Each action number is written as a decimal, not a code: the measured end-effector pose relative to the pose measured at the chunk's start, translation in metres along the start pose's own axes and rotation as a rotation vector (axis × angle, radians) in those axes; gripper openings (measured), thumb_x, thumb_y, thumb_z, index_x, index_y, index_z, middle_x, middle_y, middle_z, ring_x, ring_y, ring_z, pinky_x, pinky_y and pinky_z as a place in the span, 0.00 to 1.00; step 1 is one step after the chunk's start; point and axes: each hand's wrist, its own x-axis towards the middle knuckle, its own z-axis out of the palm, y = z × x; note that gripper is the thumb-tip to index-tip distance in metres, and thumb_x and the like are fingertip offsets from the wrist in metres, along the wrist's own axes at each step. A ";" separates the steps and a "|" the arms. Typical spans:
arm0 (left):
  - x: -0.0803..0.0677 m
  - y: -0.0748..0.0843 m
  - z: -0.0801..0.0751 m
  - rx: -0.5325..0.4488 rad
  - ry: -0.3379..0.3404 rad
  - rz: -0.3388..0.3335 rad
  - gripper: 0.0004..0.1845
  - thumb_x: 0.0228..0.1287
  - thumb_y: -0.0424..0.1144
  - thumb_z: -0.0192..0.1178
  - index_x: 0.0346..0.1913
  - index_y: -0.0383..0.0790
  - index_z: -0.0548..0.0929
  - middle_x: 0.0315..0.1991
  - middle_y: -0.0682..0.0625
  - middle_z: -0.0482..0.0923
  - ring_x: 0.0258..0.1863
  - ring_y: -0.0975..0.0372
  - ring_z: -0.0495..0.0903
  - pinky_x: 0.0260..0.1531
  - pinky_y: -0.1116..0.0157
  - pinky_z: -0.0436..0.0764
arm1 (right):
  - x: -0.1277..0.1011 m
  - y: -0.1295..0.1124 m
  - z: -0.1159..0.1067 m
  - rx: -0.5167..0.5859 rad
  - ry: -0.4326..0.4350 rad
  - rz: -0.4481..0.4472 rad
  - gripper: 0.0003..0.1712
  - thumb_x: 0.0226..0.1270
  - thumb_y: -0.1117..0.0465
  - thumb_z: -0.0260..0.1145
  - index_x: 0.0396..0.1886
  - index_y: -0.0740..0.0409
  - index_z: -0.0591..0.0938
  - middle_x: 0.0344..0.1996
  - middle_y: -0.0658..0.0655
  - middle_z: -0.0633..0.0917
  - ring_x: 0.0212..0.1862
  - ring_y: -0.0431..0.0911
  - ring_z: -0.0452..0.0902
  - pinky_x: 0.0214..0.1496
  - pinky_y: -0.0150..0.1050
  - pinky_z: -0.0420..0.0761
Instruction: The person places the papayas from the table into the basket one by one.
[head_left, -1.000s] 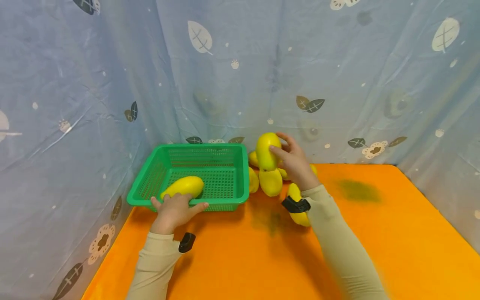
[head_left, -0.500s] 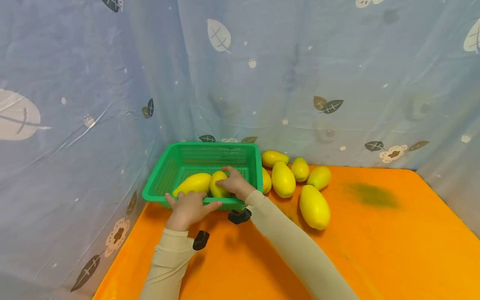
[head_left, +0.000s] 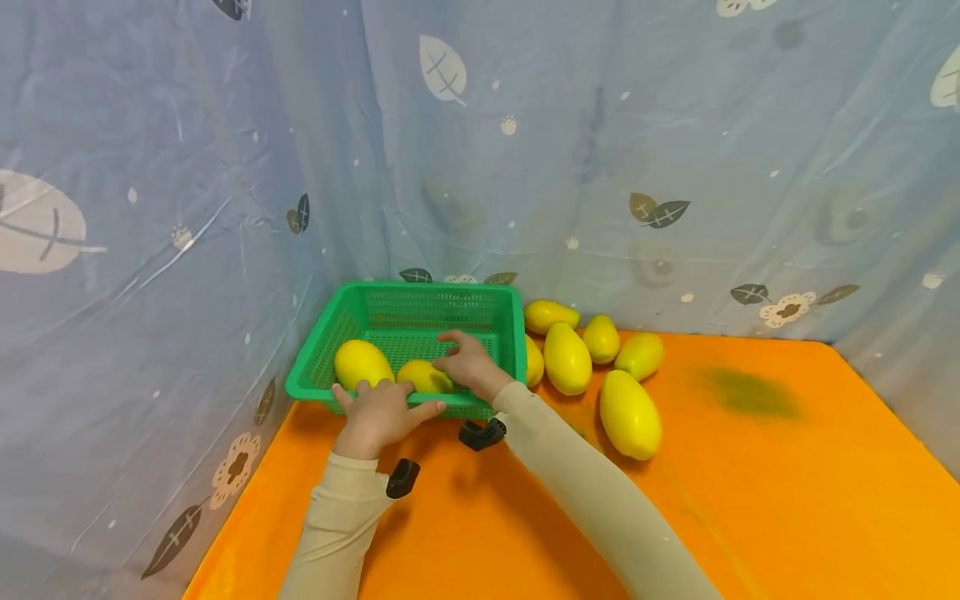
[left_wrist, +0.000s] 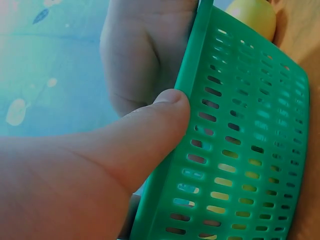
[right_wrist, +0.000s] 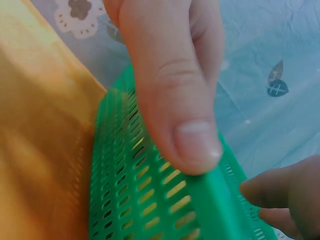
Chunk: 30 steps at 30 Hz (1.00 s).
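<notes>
Left hand [head_left: 378,414] gripped near rim of basket [head_left: 420,297], thumb outside. Right hand [head_left: 468,363] rested relaxed on mango [head_left: 423,377] inside basket, second mango [head_left: 362,364] at its left.

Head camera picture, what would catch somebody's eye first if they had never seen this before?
The green basket at the back left of the orange table, with two yellow mangoes inside it. Both hands meet at its near rim: the left hand grips the rim and the right hand reaches in over the second mango. To the basket's right a cluster of loose mangoes lies on the table.
</notes>
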 end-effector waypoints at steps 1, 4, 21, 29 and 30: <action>0.000 0.000 0.001 0.001 -0.003 0.000 0.40 0.67 0.69 0.57 0.68 0.40 0.79 0.64 0.31 0.76 0.66 0.26 0.65 0.65 0.19 0.39 | -0.002 0.001 -0.002 0.000 0.015 -0.013 0.31 0.75 0.60 0.65 0.75 0.51 0.70 0.71 0.66 0.72 0.59 0.56 0.78 0.53 0.47 0.82; 0.000 0.001 0.001 0.002 -0.010 0.005 0.41 0.67 0.70 0.57 0.69 0.40 0.78 0.64 0.30 0.76 0.66 0.26 0.65 0.64 0.18 0.39 | -0.012 0.002 -0.014 0.001 0.051 -0.055 0.31 0.75 0.58 0.65 0.75 0.50 0.70 0.73 0.65 0.71 0.70 0.60 0.72 0.64 0.55 0.79; -0.004 -0.007 -0.001 -0.039 -0.024 0.004 0.45 0.66 0.73 0.55 0.70 0.39 0.77 0.64 0.31 0.76 0.65 0.26 0.64 0.63 0.18 0.38 | -0.105 0.039 -0.184 0.061 0.317 -0.117 0.36 0.78 0.54 0.59 0.80 0.55 0.61 0.75 0.68 0.67 0.72 0.62 0.69 0.68 0.56 0.76; -0.004 -0.003 -0.001 -0.029 -0.007 0.034 0.43 0.66 0.71 0.56 0.69 0.39 0.78 0.63 0.32 0.78 0.65 0.26 0.66 0.63 0.18 0.39 | -0.143 0.099 -0.227 0.174 0.385 0.015 0.42 0.81 0.44 0.52 0.84 0.54 0.49 0.79 0.69 0.58 0.77 0.64 0.59 0.66 0.44 0.79; -0.003 -0.001 -0.001 -0.028 -0.005 0.038 0.43 0.66 0.71 0.56 0.69 0.38 0.78 0.63 0.32 0.78 0.64 0.26 0.66 0.63 0.18 0.39 | -0.145 0.105 -0.229 0.186 0.393 0.027 0.43 0.81 0.43 0.52 0.84 0.54 0.49 0.79 0.69 0.58 0.77 0.64 0.59 0.62 0.39 0.81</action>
